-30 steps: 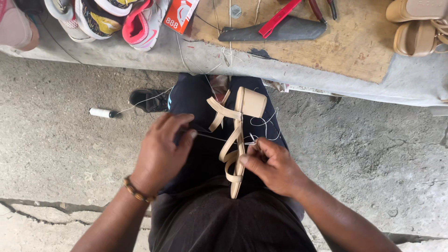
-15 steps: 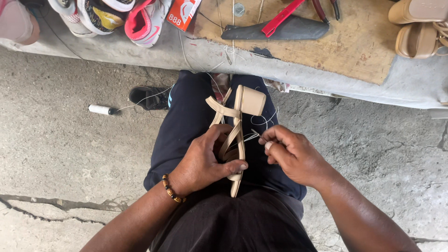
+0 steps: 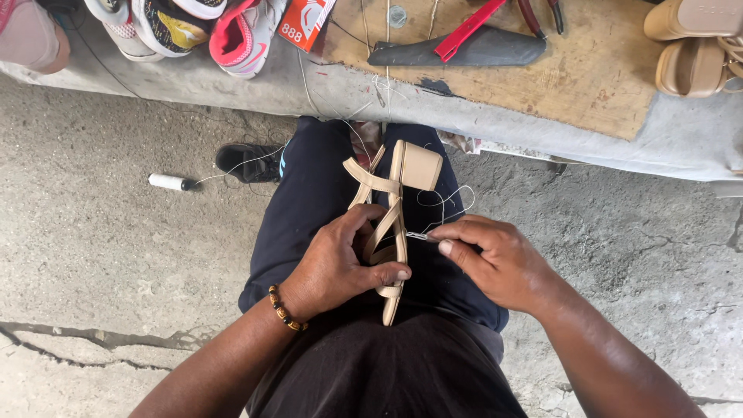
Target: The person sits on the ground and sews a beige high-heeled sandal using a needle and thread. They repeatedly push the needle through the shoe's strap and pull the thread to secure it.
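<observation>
I see a tan sandal (image 3: 393, 224) lying on the lap, between the two dark legs. It has thin crossing straps and a fat block heel that points away from me. My left hand (image 3: 337, 267) is wrapped around the sandal, with the thumb flat on the sole. My right hand (image 3: 495, 259) pinches a small shiny needle (image 3: 418, 235) with thumb and finger tight together, right at the sandal's edge. A thin white thread (image 3: 445, 203) loops near the heel. Farther off, a white spool (image 3: 167, 182) sits on the rough grey floor. Beyond that is a bench (image 3: 542, 116) with sneakers (image 3: 193, 27), red pliers (image 3: 468, 29) and more tan sandals (image 3: 696, 46).
</observation>
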